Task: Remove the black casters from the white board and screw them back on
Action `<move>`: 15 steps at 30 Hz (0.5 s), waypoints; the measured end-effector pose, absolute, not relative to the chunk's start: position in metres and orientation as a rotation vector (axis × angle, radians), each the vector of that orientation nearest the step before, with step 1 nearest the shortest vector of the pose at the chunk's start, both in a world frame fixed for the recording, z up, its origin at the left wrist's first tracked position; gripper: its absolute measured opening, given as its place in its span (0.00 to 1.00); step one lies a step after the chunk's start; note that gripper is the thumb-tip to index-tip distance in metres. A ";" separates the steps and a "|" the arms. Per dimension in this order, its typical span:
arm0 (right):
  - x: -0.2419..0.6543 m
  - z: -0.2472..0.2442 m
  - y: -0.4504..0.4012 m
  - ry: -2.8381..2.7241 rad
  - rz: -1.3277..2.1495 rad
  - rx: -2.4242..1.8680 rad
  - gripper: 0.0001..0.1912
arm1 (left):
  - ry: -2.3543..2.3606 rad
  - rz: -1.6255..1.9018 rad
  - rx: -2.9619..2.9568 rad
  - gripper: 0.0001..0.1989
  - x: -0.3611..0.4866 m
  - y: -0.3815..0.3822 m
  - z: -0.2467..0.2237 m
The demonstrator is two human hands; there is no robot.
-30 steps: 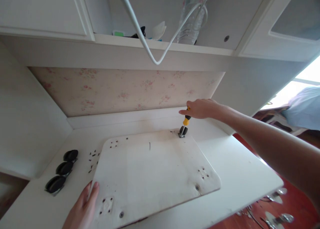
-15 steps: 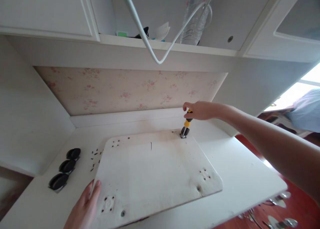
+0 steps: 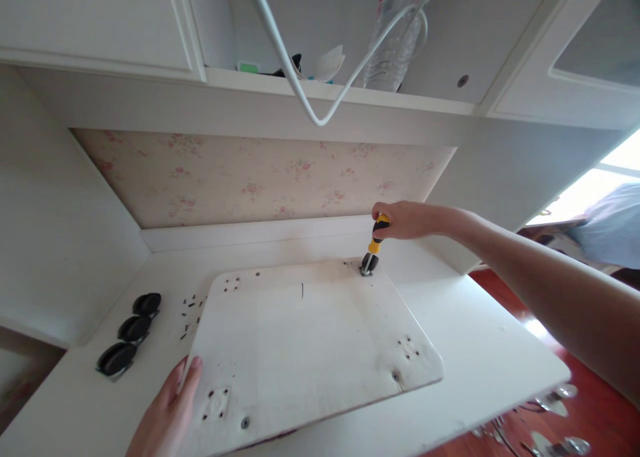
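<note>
My right hand (image 3: 395,220) is closed round the yellow and black handle of a screwdriver (image 3: 374,246). Its shaft points down at a black caster wheel (image 3: 369,264) on the far right corner of a white board (image 3: 300,350); the exact tip contact is too small to make out. My left hand (image 3: 173,404) grips the board's near left edge, thumb on top and fingers at the side. Groups of screw holes mark the board's other corners. Left of the board lie several loose screws (image 3: 190,314) and three detached black casters (image 3: 134,329) in a row.
The board lies on a white desk (image 3: 440,297) under a cabinet shelf (image 3: 340,96). A white cable (image 3: 320,120) hangs down from above. On the shelf stands a clear plastic bottle (image 3: 390,50). Beyond the desk's right edge is a red floor (image 3: 555,350) with shiny metal parts.
My right hand has shifted its hold on the screwdriver handle slightly, fingers now curled nearer the top. My left hand and the board stay in place; the view moves only a little.
</note>
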State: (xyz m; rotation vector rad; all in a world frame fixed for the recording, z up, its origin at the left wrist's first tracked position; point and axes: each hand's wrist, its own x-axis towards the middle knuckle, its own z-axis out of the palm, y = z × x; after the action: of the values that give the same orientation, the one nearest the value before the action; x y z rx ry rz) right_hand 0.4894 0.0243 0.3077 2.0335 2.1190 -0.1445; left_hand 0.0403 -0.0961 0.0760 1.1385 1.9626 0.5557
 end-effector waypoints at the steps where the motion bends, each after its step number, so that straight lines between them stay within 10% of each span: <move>1: 0.488 0.308 0.024 2.044 -0.063 2.085 0.29 | 1.964 0.560 1.136 0.44 0.041 -0.096 0.077; 15: 0.481 0.311 0.023 1.931 0.026 2.097 0.28 | 1.969 0.615 1.181 0.36 0.038 -0.098 0.074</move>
State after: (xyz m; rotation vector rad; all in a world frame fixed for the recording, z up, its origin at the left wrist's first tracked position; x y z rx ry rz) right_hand 0.4815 0.0227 0.3106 2.0974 1.9307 0.0260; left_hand 0.0379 -0.0984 0.0739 1.1812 1.9690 0.6150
